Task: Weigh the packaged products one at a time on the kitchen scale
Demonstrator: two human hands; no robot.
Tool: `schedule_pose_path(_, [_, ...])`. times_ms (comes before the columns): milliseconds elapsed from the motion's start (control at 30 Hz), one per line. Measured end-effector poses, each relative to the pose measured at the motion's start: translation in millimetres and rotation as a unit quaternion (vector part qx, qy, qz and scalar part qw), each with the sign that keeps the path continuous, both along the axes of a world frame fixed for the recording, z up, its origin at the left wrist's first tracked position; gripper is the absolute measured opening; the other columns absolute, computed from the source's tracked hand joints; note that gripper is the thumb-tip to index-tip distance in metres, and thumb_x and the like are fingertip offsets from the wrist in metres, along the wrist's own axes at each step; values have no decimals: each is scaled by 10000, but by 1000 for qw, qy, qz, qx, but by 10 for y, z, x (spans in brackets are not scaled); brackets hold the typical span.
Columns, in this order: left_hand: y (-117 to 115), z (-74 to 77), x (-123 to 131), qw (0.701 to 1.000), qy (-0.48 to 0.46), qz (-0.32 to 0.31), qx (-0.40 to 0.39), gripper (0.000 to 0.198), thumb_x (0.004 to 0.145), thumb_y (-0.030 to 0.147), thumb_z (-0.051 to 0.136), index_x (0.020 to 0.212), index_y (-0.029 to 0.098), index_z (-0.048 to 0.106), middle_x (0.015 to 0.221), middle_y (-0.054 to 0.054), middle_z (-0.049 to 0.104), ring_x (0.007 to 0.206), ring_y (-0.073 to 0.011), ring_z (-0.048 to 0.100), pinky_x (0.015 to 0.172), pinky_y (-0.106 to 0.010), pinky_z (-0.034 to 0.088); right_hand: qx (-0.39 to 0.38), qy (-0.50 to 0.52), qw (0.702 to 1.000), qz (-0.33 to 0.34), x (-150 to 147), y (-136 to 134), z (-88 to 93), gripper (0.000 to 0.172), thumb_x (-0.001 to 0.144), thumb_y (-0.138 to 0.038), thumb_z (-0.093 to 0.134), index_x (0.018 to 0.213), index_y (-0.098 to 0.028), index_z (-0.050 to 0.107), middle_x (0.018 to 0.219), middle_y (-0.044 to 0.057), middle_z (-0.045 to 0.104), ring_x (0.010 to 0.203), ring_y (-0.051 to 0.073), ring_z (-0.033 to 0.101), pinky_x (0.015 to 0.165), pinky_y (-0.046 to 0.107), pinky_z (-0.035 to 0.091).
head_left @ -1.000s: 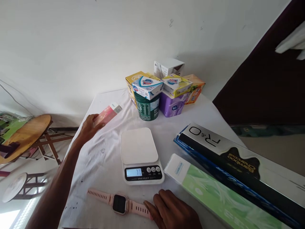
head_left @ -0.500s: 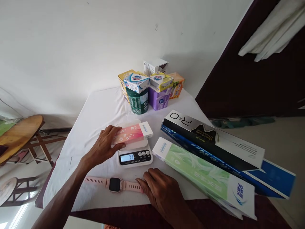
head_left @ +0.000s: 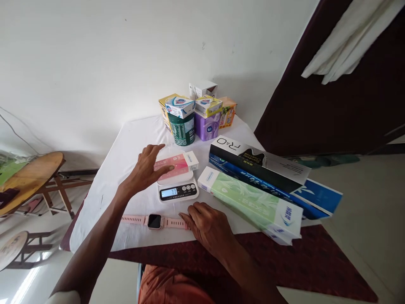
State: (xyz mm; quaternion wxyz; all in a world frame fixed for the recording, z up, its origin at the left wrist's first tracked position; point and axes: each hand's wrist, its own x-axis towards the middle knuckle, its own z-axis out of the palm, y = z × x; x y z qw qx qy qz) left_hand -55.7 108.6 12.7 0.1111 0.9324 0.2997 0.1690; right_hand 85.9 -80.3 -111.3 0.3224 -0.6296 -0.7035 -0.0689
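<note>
Pink carton [head_left: 176, 164] is seen lying flat on the platform of a small kitchen scale [head_left: 178, 185], a little left of the frame's centre, with its white end overhanging toward the right. It is touched from the left by the left hand [head_left: 146, 168], whose fingers are spread and loose, only the lower fingertips resting on the carton's near edge; nothing is gripped. The right hand [head_left: 207, 223] is laid flat and relaxed on the desk [head_left: 126, 139], fingertips touching the strap end of a pink watch [head_left: 155, 221] stretched out below the scale. For a true reading, the carton is best left centred on the platform and freed of all finger pressure, so that the display at the scale's front is not disturbed or covered. Room is tight on the right: a long green box [head_left: 253, 204] lies just beside the scale, with a black box [head_left: 259, 160] and a blue box [head_left: 316, 196] behind it, the near ends overhanging the desk's edge. Cans and small boxes [head_left: 196, 116] are stacked at upper centre. Open cloth is left only at the frame's left side, where the desk's edge is near.
</note>
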Motion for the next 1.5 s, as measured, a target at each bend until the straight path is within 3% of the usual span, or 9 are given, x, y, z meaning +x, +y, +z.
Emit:
schedule_pose_path(200, [-28, -177, 143, 992, 124, 14, 23, 707, 913, 572, 660, 1443, 164, 431, 1340, -171, 532, 1218, -354, 498, 1024, -548, 411, -10, -8, 1000, -18, -10, -30, 18, 286, 1027, -312, 595, 771, -192, 629, 742, 25, 666, 693, 168, 637, 612, 302, 381])
schedule_pose_path(367, [38, -250, 139, 993, 115, 10, 2, 453, 932, 506, 644, 1249, 201, 538, 1199, -112, 616, 1145, -314, 573, 987, -486, 431, -24, 2, 1000, -6, 13, -60, 103, 290, 973, -412, 678, 781, -203, 622, 783, 11, 680, 711, 161, 654, 613, 294, 405])
schedule_pose_path(500, [65, -170, 81, 997, 68, 21, -40, 387, 902, 490, 687, 1146, 207, 586, 1108, -74, 653, 1000, -274, 613, 881, -420, 467, -71, 10, 997, 2, 24, -67, 150, 299, 964, -459, 678, 831, -194, 636, 832, 26, 691, 757, 184, 673, 630, 299, 426])
schedule_pose_path(633, [-53, 70, 63, 999, -2, 29, -41, 471, 881, 534, 718, 1192, 208, 579, 1078, -51, 659, 925, -238, 618, 792, -368, 475, -119, 10, 993, 10, 12, -55, 163, 290, 998, -447, 626, 882, -182, 658, 869, 50, 708, 830, 211, 691, 657, 294, 450])
schedule_pose_path(833, [-605, 385, 456, 985, -14, -175, -2, 497, 923, 497, 706, 1298, 219, 538, 1183, -76, 653, 1061, -253, 613, 918, -402, 469, -156, 5, 988, 2, 12, -57, 219, 279, 1027, -416, 571, 963, -172, 691, 946, 87, 734, 892, 234, 702, 695, 299, 496])
schedule_pose_path(967, [-924, 346, 831, 962, 31, -271, -17, 474, 940, 459, 691, 1289, 179, 535, 1230, -122, 639, 1170, -307, 588, 1006, -476, 447, -170, -2, 985, -13, 16, -57, 251, 323, 1031, -419, 553, 1082, -148, 722, 1023, 142, 759, 948, 278, 717, 759, 344, 535])
schedule_pose_path(1167, [-985, 192, 1147, 952, 105, -287, 1, 560, 922, 426, 722, 1355, 142, 510, 1293, -166, 633, 1243, -357, 575, 1052, -545, 431, -181, -7, 983, -26, -1, -46, 199, 414, 1020, -433, 560, 1242, -113, 700, 1132, 221, 746, 963, 338, 726, 785, 412, 556])
schedule_pose_path(1367, [-883, 219, 963, 960, 14, -278, -13, 794, 819, 516, 813, 1461, 207, 462, 1409, -155, 574, 1304, -338, 533, 1092, -532, 443, -181, 8, 983, -10, 18, -32, 193, 337, 1018, -408, 579, 1183, -142, 704, 1087, 171, 755, 980, 293, 719, 794, 377, 559])
schedule_pose_path(1500, [-797, 268, 581, 981, -95, -169, -25, 539, 916, 411, 745, 1387, 237, 551, 1339, -94, 625, 1247, -243, 589, 1064, -423, 491, -172, 12, 985, -5, 21, -53, 222, 237, 1012, -385, 597, 1015, -169, 695, 971, 103, 735, 919, 251, 706, 706, 320, 536])
